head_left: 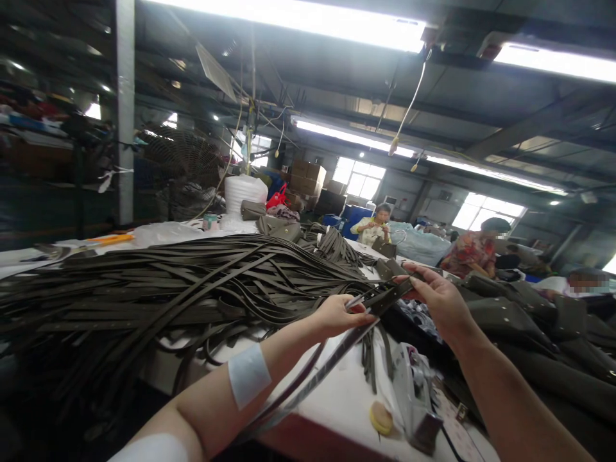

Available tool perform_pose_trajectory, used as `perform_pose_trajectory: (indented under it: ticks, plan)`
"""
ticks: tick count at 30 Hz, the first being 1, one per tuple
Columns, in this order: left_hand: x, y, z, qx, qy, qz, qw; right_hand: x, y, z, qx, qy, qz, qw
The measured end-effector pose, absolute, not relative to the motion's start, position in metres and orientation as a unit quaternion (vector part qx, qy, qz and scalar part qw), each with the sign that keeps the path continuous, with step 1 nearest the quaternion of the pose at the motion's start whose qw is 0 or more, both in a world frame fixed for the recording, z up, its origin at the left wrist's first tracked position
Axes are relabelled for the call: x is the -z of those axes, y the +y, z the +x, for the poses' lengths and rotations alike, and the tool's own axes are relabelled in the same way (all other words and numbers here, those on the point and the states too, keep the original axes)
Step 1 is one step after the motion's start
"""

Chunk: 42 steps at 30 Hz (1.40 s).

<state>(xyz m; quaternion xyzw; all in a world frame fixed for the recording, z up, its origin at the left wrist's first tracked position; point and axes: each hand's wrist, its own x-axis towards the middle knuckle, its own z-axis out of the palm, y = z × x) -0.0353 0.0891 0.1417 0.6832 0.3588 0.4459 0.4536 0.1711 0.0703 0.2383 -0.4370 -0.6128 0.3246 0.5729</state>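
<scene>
My left hand (pixel 344 314) is closed round a dark olive strap (pixel 385 300), its fingers pinching it near the middle of the view. My right hand (pixel 430 289) pinches the same strap farther up and to the right. From my left hand the long end of the strap hangs down toward the bottom of the view. A large heap of similar dark straps (pixel 192 276) covers the left side of the table (pixel 327 391). Dark bag pieces (pixel 514 321) with small metal studs lie piled on the right.
A yellow round object (pixel 381 418) and a clear plastic bag (pixel 407 378) lie near the table's front edge. A white foam roll (pixel 245 196) stands behind the heap. Two people (pixel 373 228) sit across the table. Orange-handled scissors (pixel 110 239) lie at the left.
</scene>
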Motion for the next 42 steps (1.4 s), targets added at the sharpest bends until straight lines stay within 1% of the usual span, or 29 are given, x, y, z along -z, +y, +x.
perform_pose_trajectory:
  ticks: [2,4,9,11,14,16,19,20,22,24,27,30,32,38,40,42]
  plan:
    - [-0.140,0.089,-0.033,-0.447,0.317,0.661,0.513,-0.237,0.072,0.172,-0.310,-0.623,-0.438,0.569]
    - [-0.139,0.089,-0.030,-0.453,0.306,0.633,0.547,-0.235,0.074,0.175,-0.286,-0.636,-0.442,0.565]
    - [-0.132,0.093,-0.024,-0.477,0.335,0.608,0.539,-0.225,0.079,0.177,-0.205,-0.671,-0.449,0.553]
    - [-0.129,0.094,-0.024,-0.477,0.340,0.627,0.513,-0.223,0.076,0.173,-0.206,-0.670,-0.443,0.559]
    - [-0.134,0.094,-0.028,-0.483,0.350,0.682,0.422,-0.231,0.067,0.163,-0.200,-0.662,-0.438,0.575]
    - [-0.146,0.093,-0.031,-0.488,0.356,0.709,0.364,-0.245,0.063,0.158,-0.172,-0.659,-0.439,0.587]
    - [-0.176,0.090,-0.034,-0.507,0.356,0.726,0.298,-0.274,0.068,0.151,-0.133,-0.642,-0.426,0.624]
    - [-0.188,0.090,-0.035,-0.519,0.355,0.727,0.278,-0.283,0.073,0.148,-0.145,-0.633,-0.419,0.635]
    - [-0.212,0.089,-0.036,-0.543,0.355,0.724,0.236,-0.298,0.084,0.139,-0.210,-0.623,-0.406,0.635]
    - [-0.233,0.090,-0.038,-0.563,0.361,0.717,0.196,-0.305,0.093,0.127,-0.290,-0.623,-0.390,0.614]
    - [-0.252,0.093,-0.044,-0.584,0.366,0.709,0.150,-0.302,0.097,0.105,-0.369,-0.632,-0.352,0.583]
    - [-0.258,0.098,-0.053,-0.605,0.357,0.699,0.136,-0.290,0.093,0.085,-0.414,-0.643,-0.312,0.564]
    - [-0.259,0.101,-0.059,-0.614,0.354,0.693,0.134,-0.283,0.091,0.074,-0.429,-0.637,-0.296,0.568]
    - [-0.264,0.099,-0.072,-0.609,0.381,0.689,0.096,-0.269,0.088,0.048,-0.515,-0.592,-0.284,0.551]
    - [-0.267,0.094,-0.075,-0.604,0.393,0.690,0.071,-0.270,0.088,0.046,-0.518,-0.592,-0.288,0.546]
    - [-0.270,0.089,-0.078,-0.592,0.402,0.697,0.044,-0.275,0.088,0.047,-0.487,-0.603,-0.279,0.567]
